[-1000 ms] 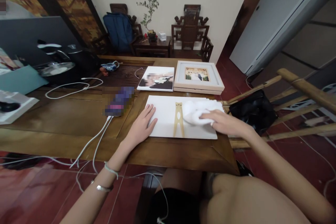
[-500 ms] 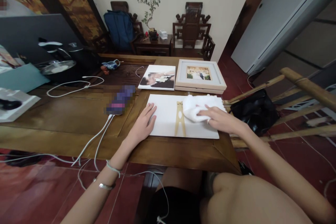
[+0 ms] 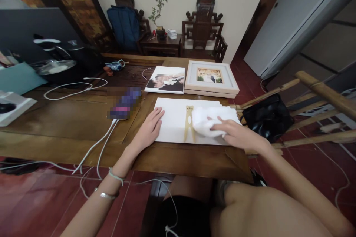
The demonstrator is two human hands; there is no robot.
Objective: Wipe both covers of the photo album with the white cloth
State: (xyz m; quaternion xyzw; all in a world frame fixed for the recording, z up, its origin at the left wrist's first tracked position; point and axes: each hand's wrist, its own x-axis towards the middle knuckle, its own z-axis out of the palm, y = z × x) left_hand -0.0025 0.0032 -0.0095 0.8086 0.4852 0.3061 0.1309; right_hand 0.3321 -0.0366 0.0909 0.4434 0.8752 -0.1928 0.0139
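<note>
two hands are on a white board that lies flat on the wooden table, near its front edge. the left hand is open and flat, with its fingers pressed on the left edge of the board. the right hand lies on a white cloth with its fingers spread out, pressing the cloth down on the right part of the board. a thin tan stand sits in the middle of the board, just beside the cloth. behind the board are a photo print and a framed picture, side by side. a blurred phone with a white cable is to the left, near the left hand.
</note>
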